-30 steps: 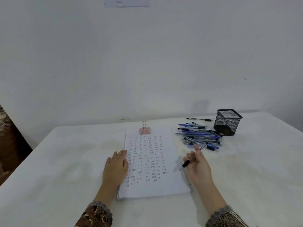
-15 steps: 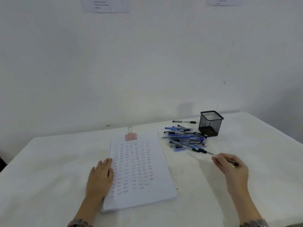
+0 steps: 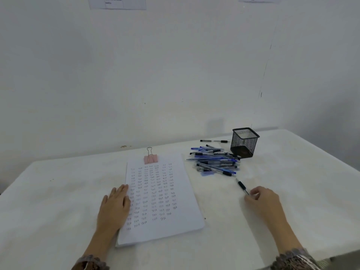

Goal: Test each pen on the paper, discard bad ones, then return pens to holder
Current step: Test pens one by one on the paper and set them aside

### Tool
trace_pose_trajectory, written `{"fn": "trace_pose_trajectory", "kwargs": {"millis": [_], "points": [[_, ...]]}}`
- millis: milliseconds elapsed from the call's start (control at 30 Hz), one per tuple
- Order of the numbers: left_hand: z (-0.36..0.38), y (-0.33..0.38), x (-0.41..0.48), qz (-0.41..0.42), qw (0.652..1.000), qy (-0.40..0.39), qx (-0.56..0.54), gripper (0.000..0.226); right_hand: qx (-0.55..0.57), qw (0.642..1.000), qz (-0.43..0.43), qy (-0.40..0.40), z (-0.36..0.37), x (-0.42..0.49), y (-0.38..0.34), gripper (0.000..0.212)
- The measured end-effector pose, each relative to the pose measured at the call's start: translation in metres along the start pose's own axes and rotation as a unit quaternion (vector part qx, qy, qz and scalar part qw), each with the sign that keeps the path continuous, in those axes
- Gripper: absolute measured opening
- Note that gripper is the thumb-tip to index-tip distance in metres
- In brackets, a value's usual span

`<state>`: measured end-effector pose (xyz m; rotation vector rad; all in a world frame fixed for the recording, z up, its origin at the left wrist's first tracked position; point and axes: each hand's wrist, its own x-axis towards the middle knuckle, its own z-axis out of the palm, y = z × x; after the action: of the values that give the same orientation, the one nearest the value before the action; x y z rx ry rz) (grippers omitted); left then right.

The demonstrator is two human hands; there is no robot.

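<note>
The rear of the pen with a black grip [image 3: 242, 186] is hidden in the curled fingers of the right hand [image 3: 265, 200], which pinches it; whether its tip touches the white bench [image 3: 58, 191] cannot be told. A paper note [image 3: 116, 2] on the wall is cut off at the top, its print unreadable. The black wire-mesh holder [image 3: 245, 142] stands just beside a loose pile of blue and black pens [image 3: 214, 162]. The left hand [image 3: 115, 206] lies flat, fingers together, on the left edge of the white paper stack [image 3: 175, 221], which is clipped with a pink binder clip [image 3: 150, 158] and covered in rows of small written marks. The held pen points toward the pile, near it but apart.
</note>
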<state>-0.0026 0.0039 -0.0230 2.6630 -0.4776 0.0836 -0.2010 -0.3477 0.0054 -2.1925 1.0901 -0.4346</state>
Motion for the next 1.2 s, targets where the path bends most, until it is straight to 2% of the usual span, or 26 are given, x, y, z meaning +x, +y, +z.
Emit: {"fn": "trace_pose_trajectory", "kwargs": {"millis": [133,333,600,733,867,1000,1200], "points": [[-0.001,0.001,0.0,0.002,1.0,0.001,0.003,0.047,-0.034,0.999,0.002,-0.003,0.003,0.007,-0.004,0.005],[-0.001,0.001,-0.001,0.003,1.0,0.004,-0.003,0.046,-0.105,0.994,-0.029,-0.019,0.007,0.011,-0.01,0.017],[0.0,0.0,-0.001,0.004,1.0,0.003,-0.005,0.046,-0.193,0.98,-0.009,-0.035,0.002,0.018,-0.031,0.03],[0.0,0.0,-0.001,0.004,1.0,0.002,-0.001,0.046,-0.171,0.977,-0.128,0.014,0.019,0.029,-0.06,0.03],[-0.001,0.001,-0.002,0.001,1.0,-0.003,-0.005,0.046,-0.216,0.941,-0.261,0.004,0.046,0.04,-0.082,0.03],[-0.001,0.001,-0.002,0.002,1.0,-0.001,0.003,0.047,-0.278,0.916,-0.289,-0.019,0.063,0.051,-0.089,0.032],[-0.001,0.001,-0.003,0.006,1.0,0.005,0.006,0.047,-0.287,0.894,-0.342,-0.032,0.07,0.068,-0.09,0.032]]}}
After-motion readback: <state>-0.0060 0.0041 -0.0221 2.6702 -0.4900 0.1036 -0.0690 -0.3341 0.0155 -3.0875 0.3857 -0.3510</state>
